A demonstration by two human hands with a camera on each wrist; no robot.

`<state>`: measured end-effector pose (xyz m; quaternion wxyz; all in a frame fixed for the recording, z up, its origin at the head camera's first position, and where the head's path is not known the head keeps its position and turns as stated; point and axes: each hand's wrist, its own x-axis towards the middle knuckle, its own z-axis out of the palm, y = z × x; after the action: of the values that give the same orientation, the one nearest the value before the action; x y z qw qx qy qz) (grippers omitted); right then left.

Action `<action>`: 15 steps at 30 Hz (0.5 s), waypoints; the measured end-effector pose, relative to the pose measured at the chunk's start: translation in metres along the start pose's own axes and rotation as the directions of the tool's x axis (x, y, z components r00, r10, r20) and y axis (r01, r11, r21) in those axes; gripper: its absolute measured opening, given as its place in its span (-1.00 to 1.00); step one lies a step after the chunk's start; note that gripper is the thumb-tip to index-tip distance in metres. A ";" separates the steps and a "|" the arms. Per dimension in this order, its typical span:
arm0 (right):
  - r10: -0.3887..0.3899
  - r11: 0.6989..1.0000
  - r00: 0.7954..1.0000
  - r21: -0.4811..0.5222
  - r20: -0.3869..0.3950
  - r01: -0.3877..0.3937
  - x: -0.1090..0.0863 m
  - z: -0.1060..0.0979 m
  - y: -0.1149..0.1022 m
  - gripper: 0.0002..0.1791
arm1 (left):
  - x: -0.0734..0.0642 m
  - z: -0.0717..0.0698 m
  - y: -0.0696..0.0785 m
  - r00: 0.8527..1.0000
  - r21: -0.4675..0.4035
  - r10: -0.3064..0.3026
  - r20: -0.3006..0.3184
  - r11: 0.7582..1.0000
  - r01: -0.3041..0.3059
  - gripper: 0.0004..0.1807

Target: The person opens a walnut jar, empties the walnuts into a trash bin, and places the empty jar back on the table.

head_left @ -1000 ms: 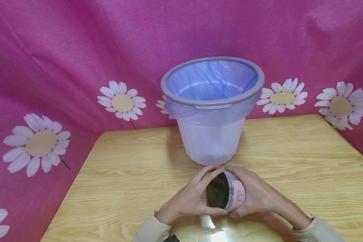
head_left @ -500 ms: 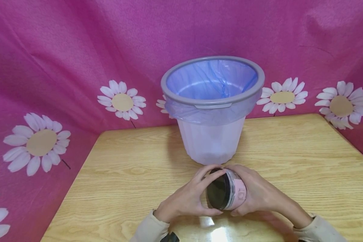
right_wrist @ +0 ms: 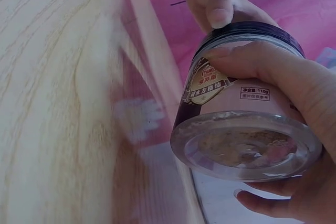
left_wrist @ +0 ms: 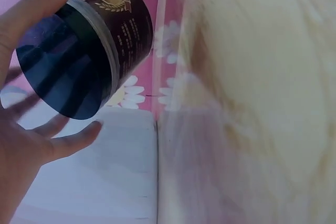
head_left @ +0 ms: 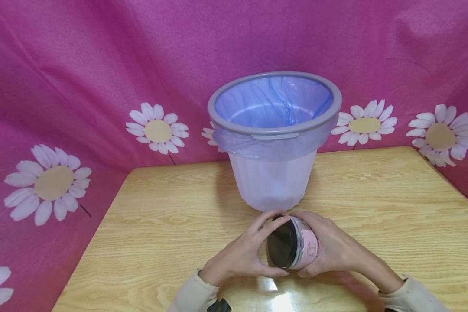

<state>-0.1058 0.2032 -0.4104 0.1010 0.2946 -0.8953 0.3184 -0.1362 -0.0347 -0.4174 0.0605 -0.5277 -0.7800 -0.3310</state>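
Observation:
A clear plastic jar point(head_left: 309, 249) with a pink label lies tilted between both hands, its dark lid point(head_left: 282, 248) facing left. My right hand point(head_left: 335, 249) grips the jar's body, thumb across the label in the right wrist view. Through the jar's bottom point(right_wrist: 247, 150), brownish and pinkish contents show. Around the lid curls my left hand point(head_left: 247, 251). In the left wrist view, its thumb point(left_wrist: 39, 9) meets the lid's edge, while the other fingers point(left_wrist: 76, 142) spread about the opposite side. The jar is held above the table, close in front of the bin.
Just beyond the hands stands a whitish bin point(head_left: 273, 182) with a grey rim point(head_left: 274, 132) and a bluish bag lining it. The wood-grain table point(head_left: 160, 225) ends at a pink curtain point(head_left: 179, 52) printed with daisies.
The left thumb has drawn back slightly along the lid's near edge. The jar has shifted a little to the right; the right hand keeps its grip.

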 end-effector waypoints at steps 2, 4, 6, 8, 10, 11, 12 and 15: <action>0.000 1.000 1.000 -0.001 -0.003 0.000 0.000 -0.001 0.000 0.24 | 0.001 0.000 -0.002 0.998 0.057 0.058 -0.003 0.997 -0.058 0.09; 0.002 1.000 1.000 -0.004 -0.004 -0.002 0.000 -0.002 0.000 0.24 | 0.002 0.000 -0.003 0.993 0.121 0.120 -0.007 0.986 -0.118 0.04; 0.002 1.000 1.000 -0.002 -0.005 -0.002 0.001 -0.002 0.000 0.24 | 0.002 0.001 -0.004 0.988 0.165 0.155 -0.009 0.975 -0.151 0.01; 0.002 1.000 1.000 0.005 -0.002 -0.002 0.001 -0.001 0.000 0.24 | 0.003 0.001 -0.005 0.985 0.168 0.172 -0.013 0.972 -0.167 -0.01; 0.005 1.000 1.000 0.014 0.002 -0.005 0.000 -0.001 0.000 0.25 | 0.003 0.001 -0.004 0.984 0.151 0.174 -0.021 0.974 -0.169 -0.01; 0.008 1.000 1.000 0.020 0.004 -0.008 0.000 -0.001 0.000 0.25 | 0.003 0.001 -0.004 0.985 0.140 0.173 -0.025 0.976 -0.168 0.00; 0.011 1.000 1.000 0.022 0.005 -0.011 0.000 -0.001 0.000 0.25 | 0.003 0.001 -0.004 0.985 0.131 0.171 -0.028 0.977 -0.166 0.00; 0.010 0.999 1.000 0.032 0.007 -0.010 0.000 -0.001 0.000 0.24 | 0.003 0.002 -0.003 0.985 0.118 0.166 -0.041 0.980 -0.160 0.01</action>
<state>-0.1052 0.2036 -0.4097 0.0916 0.2926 -0.8920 0.3321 -0.1398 -0.0316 -0.4188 0.1374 -0.5768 -0.7500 -0.2930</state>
